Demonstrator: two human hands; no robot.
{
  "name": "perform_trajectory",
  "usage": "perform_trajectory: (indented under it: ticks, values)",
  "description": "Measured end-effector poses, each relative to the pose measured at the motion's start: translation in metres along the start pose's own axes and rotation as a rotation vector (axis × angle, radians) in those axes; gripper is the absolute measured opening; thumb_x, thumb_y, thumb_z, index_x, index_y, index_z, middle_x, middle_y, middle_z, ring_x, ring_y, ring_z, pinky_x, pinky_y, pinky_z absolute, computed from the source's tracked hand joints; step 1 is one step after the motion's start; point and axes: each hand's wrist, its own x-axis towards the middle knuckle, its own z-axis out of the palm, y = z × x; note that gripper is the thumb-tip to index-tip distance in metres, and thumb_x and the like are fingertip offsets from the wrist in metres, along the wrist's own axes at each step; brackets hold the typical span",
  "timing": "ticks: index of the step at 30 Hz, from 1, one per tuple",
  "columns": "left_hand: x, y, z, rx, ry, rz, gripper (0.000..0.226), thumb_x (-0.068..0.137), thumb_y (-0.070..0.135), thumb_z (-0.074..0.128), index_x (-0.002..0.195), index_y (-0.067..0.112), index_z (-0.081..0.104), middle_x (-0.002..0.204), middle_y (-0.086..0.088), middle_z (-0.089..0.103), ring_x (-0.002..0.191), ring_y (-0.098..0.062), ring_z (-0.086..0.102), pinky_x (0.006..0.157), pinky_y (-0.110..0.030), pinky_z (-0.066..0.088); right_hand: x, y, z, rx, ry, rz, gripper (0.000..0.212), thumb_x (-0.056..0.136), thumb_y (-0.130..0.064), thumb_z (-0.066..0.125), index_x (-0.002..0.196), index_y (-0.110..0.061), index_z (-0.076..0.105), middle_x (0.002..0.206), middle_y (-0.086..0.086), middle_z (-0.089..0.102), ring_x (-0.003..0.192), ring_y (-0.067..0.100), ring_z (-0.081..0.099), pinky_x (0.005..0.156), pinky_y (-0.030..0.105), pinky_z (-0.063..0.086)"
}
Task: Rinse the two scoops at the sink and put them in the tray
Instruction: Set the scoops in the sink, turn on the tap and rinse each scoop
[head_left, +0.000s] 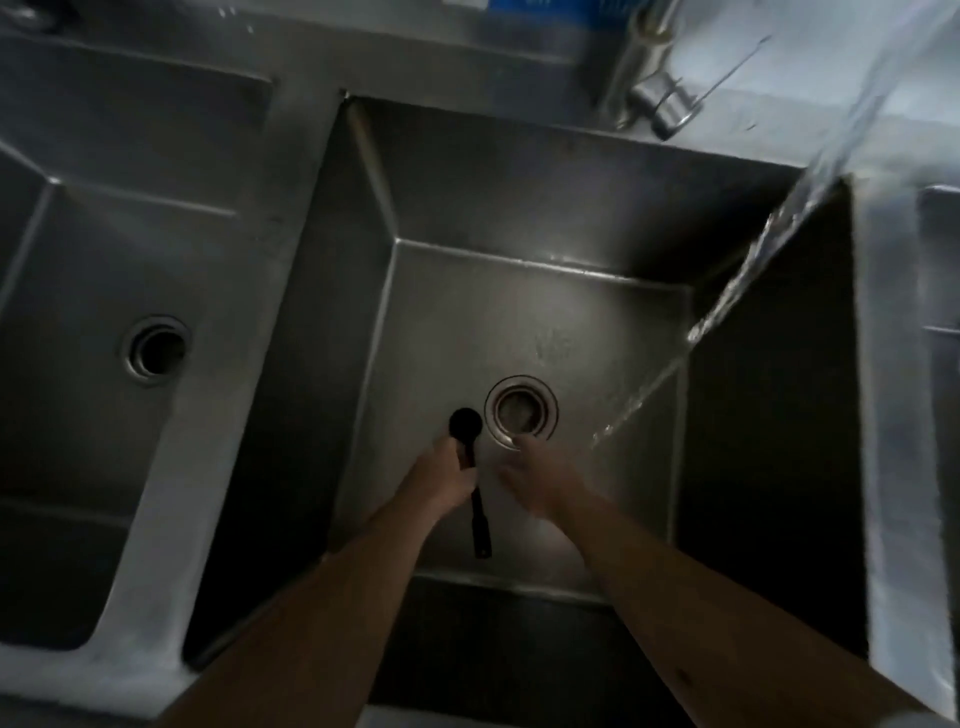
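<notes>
A black scoop (466, 422) with a long handle is in my left hand (447, 480), low inside the middle sink basin (519, 171). My fingers curl round the handle just below the round bowl, and the handle's end sticks out toward me. My right hand (535, 480) is blurred beside it, near the drain (521, 410), with fingers loosely spread and nothing visible in them. A stream of water (753, 260) falls from the upper right and lands right of the drain, apart from both hands. I see only one scoop and no tray.
A second steel basin (104, 291) with its own drain lies to the left, behind a wide rim. The faucet base and lever (657, 98) stand at the back right. Another basin edge (935, 260) shows at the far right.
</notes>
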Motion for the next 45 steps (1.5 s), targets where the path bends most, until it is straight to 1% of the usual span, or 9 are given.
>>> perform_trajectory:
  ticks: [5,8,13,18,22,27,32,35,45]
  values:
    - [0.043,-0.016,0.013,-0.261,0.162,-0.167,0.03,0.083,0.026,0.062,0.108,0.009,0.064,0.114,-0.018,0.068,0.104,-0.031,0.062,0.075,-0.03,0.041,0.036,0.002,0.043,0.08,-0.04,0.03,0.026,0.092,-0.021,0.06,0.112,-0.006,0.067,0.111,0.014,0.071,0.107,0.028,0.064,0.072,0.025,0.036]
    - [0.053,-0.022,0.023,-0.305,0.201,-0.146,0.015,0.081,0.027,0.066,0.09,0.014,0.064,0.101,-0.015,0.072,0.093,-0.029,0.066,0.07,-0.028,0.043,0.044,-0.004,0.054,0.138,-0.032,0.02,0.019,0.089,-0.016,0.062,0.103,-0.007,0.071,0.096,0.01,0.072,0.09,0.02,0.065,0.062,0.022,0.035]
    - [0.048,-0.02,0.027,-0.291,0.057,-0.052,0.019,0.084,0.02,0.07,0.099,0.007,0.07,0.101,-0.018,0.072,0.095,-0.03,0.067,0.079,-0.034,0.051,0.033,-0.005,0.049,0.297,-0.017,-0.013,0.022,0.087,-0.004,0.064,0.071,-0.015,0.054,0.064,-0.002,0.053,0.053,0.0,0.051,0.042,0.007,0.034]
    - [0.013,0.011,0.014,-0.445,-0.013,0.084,0.01,0.083,0.018,0.072,0.077,0.016,0.066,0.068,-0.001,0.062,0.063,-0.01,0.055,0.056,-0.017,0.044,-0.005,-0.001,0.018,0.692,-0.061,0.061,0.006,0.09,-0.002,0.061,0.095,-0.004,0.062,0.066,0.001,0.053,0.051,0.004,0.046,0.048,0.019,0.035]
    - [-0.028,0.051,0.01,-0.691,-0.132,0.115,0.005,0.083,0.009,0.07,0.085,0.013,0.069,0.078,-0.005,0.069,0.071,-0.018,0.063,0.062,-0.021,0.049,-0.044,0.01,-0.009,0.977,-0.042,0.169,0.013,0.091,-0.004,0.055,0.094,-0.011,0.065,0.073,0.005,0.064,0.063,0.016,0.052,0.059,0.032,0.04]
    - [-0.062,0.093,0.017,-0.994,-0.263,0.122,0.034,0.083,-0.003,0.063,0.1,0.027,0.059,0.094,-0.009,0.069,0.061,-0.019,0.064,0.041,-0.026,0.044,-0.09,0.025,-0.04,1.219,-0.025,0.138,0.017,0.093,-0.01,0.054,0.103,-0.004,0.066,0.075,0.008,0.069,0.058,0.013,0.061,0.054,0.026,0.047]
    - [-0.078,0.107,0.029,-1.113,-0.354,0.067,0.033,0.088,-0.007,0.053,0.111,0.014,0.064,0.1,-0.016,0.068,0.07,-0.021,0.066,0.05,-0.027,0.052,-0.122,0.028,-0.052,1.201,0.035,0.164,0.015,0.094,-0.012,0.055,0.098,-0.003,0.067,0.068,0.004,0.063,0.054,0.01,0.057,0.052,0.024,0.045]
    - [-0.081,0.109,0.032,-1.168,-0.347,0.03,0.029,0.09,-0.006,0.052,0.099,0.013,0.072,0.083,-0.011,0.075,0.068,-0.02,0.07,0.056,-0.029,0.057,-0.133,0.03,-0.054,1.172,0.06,0.161,0.015,0.095,-0.013,0.055,0.094,-0.005,0.068,0.064,0.001,0.063,0.051,0.008,0.054,0.051,0.023,0.043]
    - [-0.082,0.122,0.033,-0.833,-0.106,-0.098,0.014,0.09,0.02,0.063,0.085,0.007,0.063,0.045,0.0,0.061,0.033,-0.012,0.053,0.036,-0.018,0.037,-0.144,0.025,-0.053,1.054,0.143,0.177,0.014,0.084,-0.009,0.06,0.084,-0.009,0.073,0.057,0.0,0.064,0.05,0.011,0.054,0.048,0.022,0.042]
